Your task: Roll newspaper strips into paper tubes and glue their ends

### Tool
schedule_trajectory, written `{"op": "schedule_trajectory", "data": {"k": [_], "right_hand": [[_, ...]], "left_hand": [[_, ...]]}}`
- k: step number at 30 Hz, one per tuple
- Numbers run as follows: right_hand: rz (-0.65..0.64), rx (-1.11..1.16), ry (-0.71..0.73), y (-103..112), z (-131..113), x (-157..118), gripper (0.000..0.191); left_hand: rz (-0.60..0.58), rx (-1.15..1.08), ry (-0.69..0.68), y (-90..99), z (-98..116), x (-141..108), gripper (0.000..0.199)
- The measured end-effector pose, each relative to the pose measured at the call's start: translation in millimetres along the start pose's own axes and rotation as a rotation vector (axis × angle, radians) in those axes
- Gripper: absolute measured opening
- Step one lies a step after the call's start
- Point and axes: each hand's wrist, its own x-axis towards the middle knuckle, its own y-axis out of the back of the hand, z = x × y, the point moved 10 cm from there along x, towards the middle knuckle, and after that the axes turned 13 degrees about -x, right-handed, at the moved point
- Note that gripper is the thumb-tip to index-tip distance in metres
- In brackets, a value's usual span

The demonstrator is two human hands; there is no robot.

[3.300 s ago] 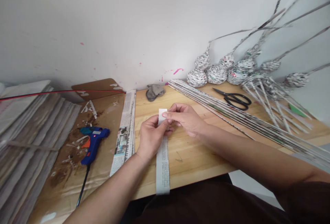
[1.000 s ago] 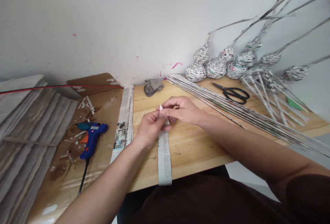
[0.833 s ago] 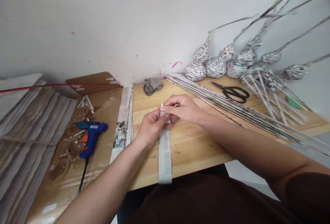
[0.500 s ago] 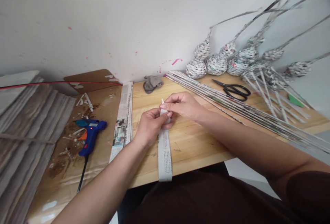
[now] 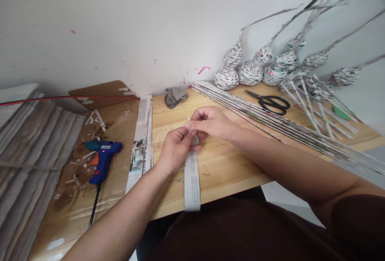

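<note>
A long newspaper strip (image 5: 191, 183) runs from the front edge of the wooden table (image 5: 168, 120) up into both of my hands. My left hand (image 5: 177, 145) is closed on it, thumb and fingers pinching the strip. Just above and to the right, my right hand (image 5: 210, 124) pinches the strip's upper end, where a thin white rolled tip (image 5: 189, 118) pokes out above the fingers. The fingers of both hands touch, and they hide most of the rolled part.
Rolled newspaper sticks (image 5: 255, 116) and black scissors (image 5: 267, 102) lie to the right. Woven paper gourds (image 5: 227, 78) stand behind them. A grey cloth (image 5: 176, 96) lies at the back. Newspaper strips (image 5: 146, 120), a blue glue gun (image 5: 104, 160) and stacked paper (image 5: 36, 164) are left.
The view has shifted slightly. My left thumb now covers more of the strip, and less of it shows between my fingers. Both hands keep their hold.
</note>
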Motion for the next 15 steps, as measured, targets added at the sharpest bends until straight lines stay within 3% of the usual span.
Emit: {"op": "schedule_trajectory", "data": {"k": [3,6,12,15], "right_hand": [[-0.078,-0.064,0.078,-2.9,-9.3,-0.3,0.023],[-0.059,-0.115,0.149,1.7,-13.6,0.9,0.019],[-0.032,-0.081,0.072,1.1,-0.1,3.3,0.026],[-0.03,-0.08,0.071,-0.6,-0.8,2.4,0.028]], "left_hand": [[-0.011,-0.037,-0.013,0.4,0.8,1.9,0.032],[-0.023,-0.07,0.004,-2.6,0.1,2.7,0.031],[0.049,-0.108,0.055,0.5,-5.3,0.4,0.028],[0.021,-0.083,0.051,-1.4,-5.6,-0.4,0.026]]}}
